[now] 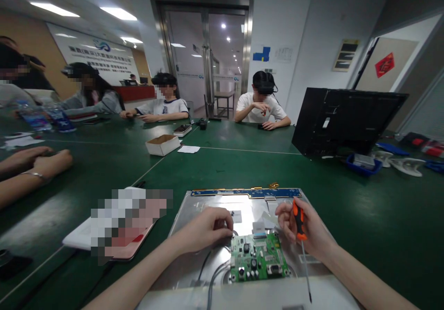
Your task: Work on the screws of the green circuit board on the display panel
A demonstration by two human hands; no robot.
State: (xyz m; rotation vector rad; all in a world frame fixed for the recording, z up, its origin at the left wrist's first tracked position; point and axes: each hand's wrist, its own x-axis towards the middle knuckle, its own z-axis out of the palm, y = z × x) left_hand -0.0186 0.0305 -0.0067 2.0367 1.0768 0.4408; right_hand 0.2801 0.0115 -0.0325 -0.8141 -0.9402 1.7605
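A green circuit board (258, 257) lies on the silver metal back of a flat display panel (189, 213) in front of me. My left hand (210, 226) is closed, with thumb and fingertips together at the board's upper left corner; what they pinch, if anything, is hidden. In my right hand (308, 226) is a screwdriver (299, 220) with an orange and black handle. Its shaft points down towards me, beside the board's right edge. A flat white ribbon cable (259, 228) meets the board's top edge. Grey cables (213, 277) run on its left.
A blue circuit strip (225, 193) edges the panel's far side. Left of the panel lies a pink phone (138, 236). Farther off are a white box (162, 145), a black monitor (347, 120) and a blue tray (362, 165). Another person's hands (48, 162) rest at left; several people sit around the table.
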